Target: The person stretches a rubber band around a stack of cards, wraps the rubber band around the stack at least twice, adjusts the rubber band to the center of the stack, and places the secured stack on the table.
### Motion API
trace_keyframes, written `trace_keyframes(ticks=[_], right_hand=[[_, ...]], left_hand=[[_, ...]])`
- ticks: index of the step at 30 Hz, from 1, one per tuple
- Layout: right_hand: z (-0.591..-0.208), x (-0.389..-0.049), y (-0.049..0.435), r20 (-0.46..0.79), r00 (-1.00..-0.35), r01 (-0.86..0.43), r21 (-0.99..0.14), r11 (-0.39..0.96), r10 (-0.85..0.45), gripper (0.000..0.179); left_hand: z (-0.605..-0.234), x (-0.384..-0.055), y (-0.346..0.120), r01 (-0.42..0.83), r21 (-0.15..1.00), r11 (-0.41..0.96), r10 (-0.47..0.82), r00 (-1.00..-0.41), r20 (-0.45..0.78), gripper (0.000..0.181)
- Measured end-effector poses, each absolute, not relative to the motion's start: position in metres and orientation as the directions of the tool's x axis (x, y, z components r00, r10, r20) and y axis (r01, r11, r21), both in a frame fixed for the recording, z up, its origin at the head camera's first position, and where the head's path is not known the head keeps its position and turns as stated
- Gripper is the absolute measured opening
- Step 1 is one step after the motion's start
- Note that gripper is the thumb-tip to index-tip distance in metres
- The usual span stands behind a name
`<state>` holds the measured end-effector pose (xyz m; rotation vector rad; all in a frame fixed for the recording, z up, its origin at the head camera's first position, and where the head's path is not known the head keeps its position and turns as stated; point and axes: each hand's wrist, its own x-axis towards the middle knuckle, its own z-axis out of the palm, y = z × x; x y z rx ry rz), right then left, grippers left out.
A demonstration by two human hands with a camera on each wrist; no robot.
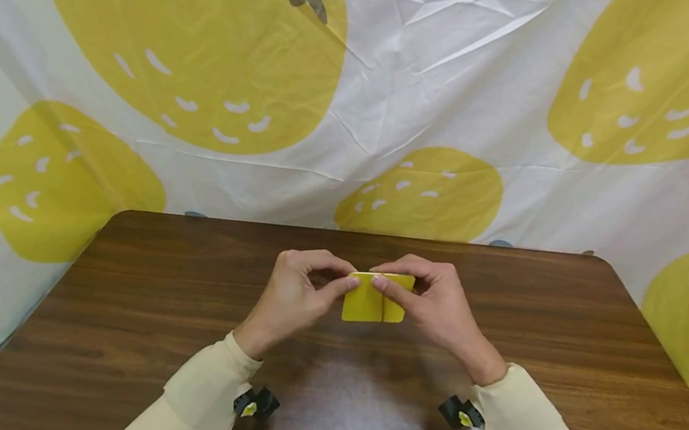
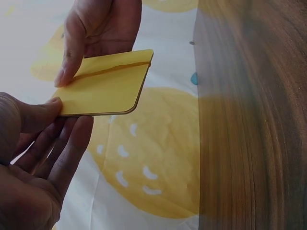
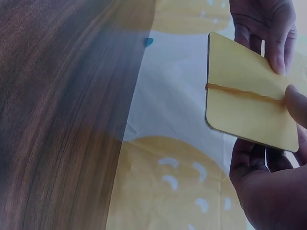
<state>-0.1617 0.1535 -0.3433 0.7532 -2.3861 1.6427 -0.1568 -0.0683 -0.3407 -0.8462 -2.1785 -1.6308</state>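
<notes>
A small yellow notebook [image 1: 362, 306] with rounded corners is held up over the table between both hands. An elastic band [image 3: 242, 92] runs across its cover, off centre toward the right hand. My left hand [image 1: 295, 290] pinches the notebook near its top left, thumb on the cover and fingers behind. With its thumb lying over the band, my right hand [image 1: 439, 302] grips the top right part. The left wrist view shows the cover [image 2: 103, 98] and its thin edge, with the right hand on the far side. Fingers behind the notebook are partly hidden.
The dark brown wooden table [image 1: 146, 306] spreads beneath the hands. Behind it hangs a white cloth [image 1: 381, 107] printed with large yellow fruit. Small black wrist cameras [image 1: 258, 402] sit by the pale sleeves [image 1: 200, 389].
</notes>
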Motion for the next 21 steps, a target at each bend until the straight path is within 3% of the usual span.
trace_keyframes(ticks=[8, 14, 21], right_hand=[[-0.342, -0.161, 0.161, 0.302, -0.902, -0.386, -0.884, 0.262, -0.309, 0.018], [-0.345, -0.161, 0.168, 0.234, -0.927, -0.33, -0.882, 0.338, -0.294, 0.017], [-0.354, -0.161, 0.173, 0.169, -0.917, -0.308, -0.876, 0.372, -0.361, 0.019]], left_hand=[[-0.339, -0.159, -0.071, 0.592, 0.784, 0.186, 0.24, -0.802, 0.548, 0.007], [-0.331, -0.162, -0.075, 0.615, 0.762, 0.201, 0.224, -0.787, 0.575, 0.006], [-0.32, -0.165, -0.081, 0.612, 0.767, 0.194, 0.213, -0.789, 0.576, 0.005]])
